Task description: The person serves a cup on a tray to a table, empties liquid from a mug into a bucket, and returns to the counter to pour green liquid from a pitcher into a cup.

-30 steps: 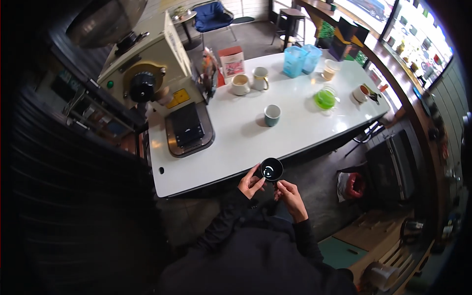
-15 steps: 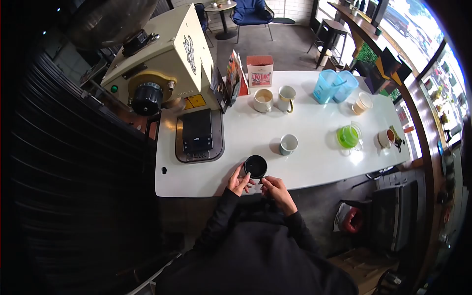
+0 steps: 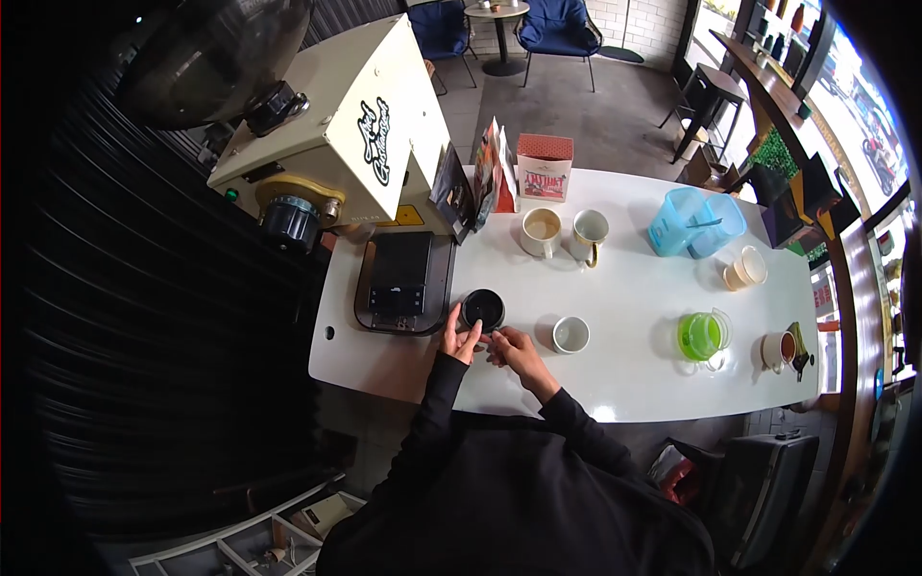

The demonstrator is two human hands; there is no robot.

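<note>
A round black cup (image 3: 492, 300) with a dark inside is held over the near left part of the white table, close to the grinder base. My left hand (image 3: 458, 338) closes around its left and near side, thumb at the rim. On the near right side, the fingers of my right hand (image 3: 519, 355) are pinched together where a handle seems to be; the fingers partly hide it. A small white-inside cup (image 3: 570, 335) stands upright to the right of my hands. To the left lies a black scale (image 3: 399, 274) on the grinder's base.
A cream coffee grinder (image 3: 317, 125) towers at the left. Farther back stand two mugs (image 3: 542, 232), a red and white box (image 3: 545, 168) and blue pitchers (image 3: 677, 226). Rightward are a green-filled glass server (image 3: 701, 336), an amber-tinted cup (image 3: 745, 269) and a white mug (image 3: 776, 351).
Both hands have carried the black cup leftward and farther from the table's near edge, closer to the grinder base. The head view has turned slightly, shifting the whole scene.
</note>
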